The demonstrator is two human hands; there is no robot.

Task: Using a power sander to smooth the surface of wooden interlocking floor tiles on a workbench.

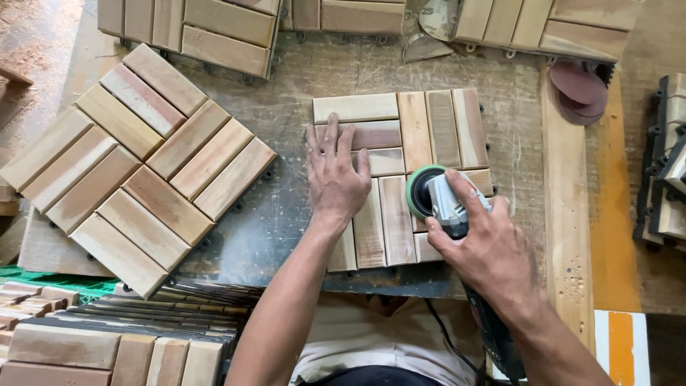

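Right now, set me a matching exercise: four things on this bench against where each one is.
Things:
1. left hand
2. sander
3. sanding discs
4. turned tile

Places:
A. gripped by the right hand
B. stacked at the bench's far right
C. flat on the middle tile
D. lying diagonally at the left

Pairs: 1-C, 2-A, 3-B, 4-D

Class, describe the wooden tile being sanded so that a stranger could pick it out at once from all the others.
Start at the scratched grey workbench. Near its middle lies a square wooden slat tile, straight to the bench edge. The left hand presses flat on it, and the right hand holds a sander with a green pad against it. The loose tile to its left sits turned like a diamond, untouched.
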